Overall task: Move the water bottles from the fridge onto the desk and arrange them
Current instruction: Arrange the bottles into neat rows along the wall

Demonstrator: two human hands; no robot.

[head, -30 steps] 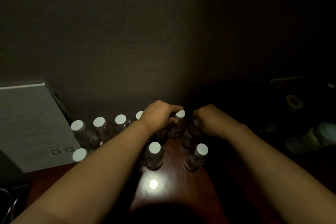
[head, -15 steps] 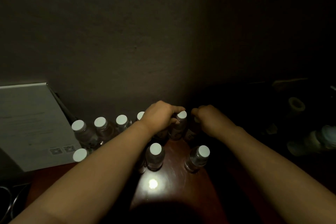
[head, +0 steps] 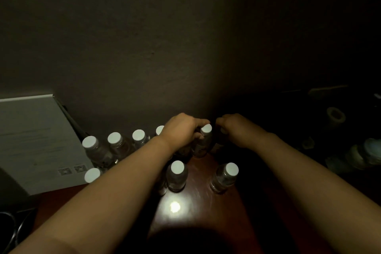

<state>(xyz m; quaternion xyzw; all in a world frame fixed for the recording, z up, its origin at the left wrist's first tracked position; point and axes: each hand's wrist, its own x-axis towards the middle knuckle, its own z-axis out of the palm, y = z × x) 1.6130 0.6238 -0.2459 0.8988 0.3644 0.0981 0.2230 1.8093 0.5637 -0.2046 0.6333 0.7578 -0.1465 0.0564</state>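
Observation:
Several clear water bottles with white caps stand on the dark wooden desk against the wall. A back row runs from the left. My left hand is closed around the neck of a bottle at the row's right end. My right hand grips another bottle just to its right, mostly hidden in shadow. Two more bottles stand nearer me, one in the middle and one to the right. A further cap shows at the left, under my left forearm.
A white folder or box leans against the wall at the left. Cables lie at the lower left. Dim objects, among them a roll of tape and containers, sit in the dark at the right.
My right hand has carried its bottle back toward the wall, up beside the bottle under my left hand. My left hand has barely moved.

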